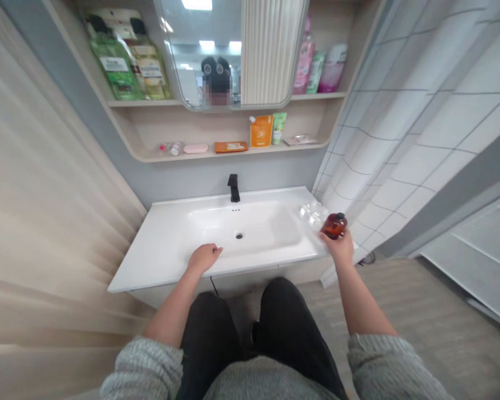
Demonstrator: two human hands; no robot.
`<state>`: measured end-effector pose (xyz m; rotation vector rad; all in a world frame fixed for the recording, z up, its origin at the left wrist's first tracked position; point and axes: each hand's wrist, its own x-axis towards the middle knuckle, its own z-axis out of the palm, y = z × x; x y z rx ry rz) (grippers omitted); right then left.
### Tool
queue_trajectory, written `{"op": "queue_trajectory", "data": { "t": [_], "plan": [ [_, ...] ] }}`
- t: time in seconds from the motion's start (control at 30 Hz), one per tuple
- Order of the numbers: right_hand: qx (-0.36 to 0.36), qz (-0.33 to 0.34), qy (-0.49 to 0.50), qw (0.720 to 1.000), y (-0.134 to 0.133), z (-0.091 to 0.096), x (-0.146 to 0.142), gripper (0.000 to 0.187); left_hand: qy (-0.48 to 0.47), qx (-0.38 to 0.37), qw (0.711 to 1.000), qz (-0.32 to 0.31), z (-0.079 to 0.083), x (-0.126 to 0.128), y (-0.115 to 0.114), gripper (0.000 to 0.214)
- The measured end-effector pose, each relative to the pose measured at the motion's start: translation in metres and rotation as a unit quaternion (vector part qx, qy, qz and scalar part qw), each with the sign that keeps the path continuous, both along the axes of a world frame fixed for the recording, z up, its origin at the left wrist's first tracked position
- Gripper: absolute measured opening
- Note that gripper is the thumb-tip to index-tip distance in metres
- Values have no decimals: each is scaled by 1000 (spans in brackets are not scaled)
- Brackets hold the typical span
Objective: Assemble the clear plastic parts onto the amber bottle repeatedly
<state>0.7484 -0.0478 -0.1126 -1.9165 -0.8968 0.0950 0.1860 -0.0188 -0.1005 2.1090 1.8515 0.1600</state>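
Grey sleeves [394, 369] end in a right hand [338, 249] clenching an amber bottle [334, 226] at three o'clock from the drain [239, 235]; the left hand [204, 258], grip released, rests at seven.

Nothing readable here, folks! Up top, the green bottle [112, 69] carries a white label, but the print's too small to call. Down on the lower shelf, the orange carton [261, 131] and green tube [279, 128] show printing, no legible words. The amber bottle [334, 226] in the right hand [339, 247]? Same story!
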Motion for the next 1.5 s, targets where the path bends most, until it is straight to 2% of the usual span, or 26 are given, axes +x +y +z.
{"op": "queue_trajectory", "data": {
  "t": [0.07, 0.13, 0.17, 0.23, 0.3, 0.33, 0.4, 0.53, 0.67, 0.83, 1.0, 1.1, 1.17, 1.2, 1.27, 1.33, 1.4, 1.43, 1.5],
  "plan": [
    [72, -38, -58, 995, -12, -2, -12, 100, 0, 2, 1000, -2, 0, 0, 0, 48],
    [117, -54, -110, 986, -25, -3, -32, 80, 0, 1, 1000, -2, 0, 0, 0, 48],
    [113, -29, -123, 985, -29, -2, -46, 65, -1, 0, 1000, -2, 0, 0, 0, 48],
    [66, 101, -140, 983, -31, 3, -78, 44, 0, -1, 1000, 0, 0, 0, 0, 47],
    [-11, 264, -164, 950, -22, 10, -114, 32, -1, 2, 1000, 2, 0, 0, 0, 47],
    [-44, 323, -175, 929, -14, 14, -131, 27, -2, 4, 1000, 2, 0, 0, 0, 47],
    [-90, 371, -202, 902, 4, 20, -164, 24, -3, 5, 1000, 5, 1, 0, -1, 47],
    [-186, 403, -246, 862, 33, 21, -208, 25, 0, 8, 1000, 13, 2, 1, -2, 47],
    [-257, 423, -277, 823, 41, 13, -221, 21, 2, 8, 1000, 18, 1, 1, -1, 46],
    [-256, 415, -286, 825, 39, 11, -216, 32, 6, 4, 1000, 12, -2, -1, 1, 46],
    [-252, 426, -278, 823, 37, 16, -215, 35, 6, 8, 1000, 11, -2, -1, 1, 45],
    [-237, 426, -259, 834, 35, 19, -218, 34, 7, 10, 1000, 14, -1, -1, -1, 44],
    [-201, 410, -231, 859, 30, 19, -215, 31, 9, 10, 1000, 15, 0, -1, -1, 44],
    [-170, 386, -213, 881, 26, 18, -211, 29, 9, 10, 1000, 15, 0, -1, -1, 44],
    [-89, 299, -172, 934, 15, 13, -193, 29, 9, 11, 1000, 13, 0, -1, -1, 43],
    [0, 173, -132, 976, 3, 6, -162, 29, 8, 10, 1000, 10, -1, -1, 0, 43],
    [87, 47, -100, 990, -6, -1, -122, 36, 5, 7, 1000, 8, 0, -1, 0, 43],
    [120, -6, -83, 989, -8, -2, -100, 47, 3, 5, 1000, 8, 0, -1, 1, 42],
    [139, -68, -59, 986, -7, -2, -61, 80, 2, 1, 1000, 6, 1, 0, 1, 42]
  ]
}}
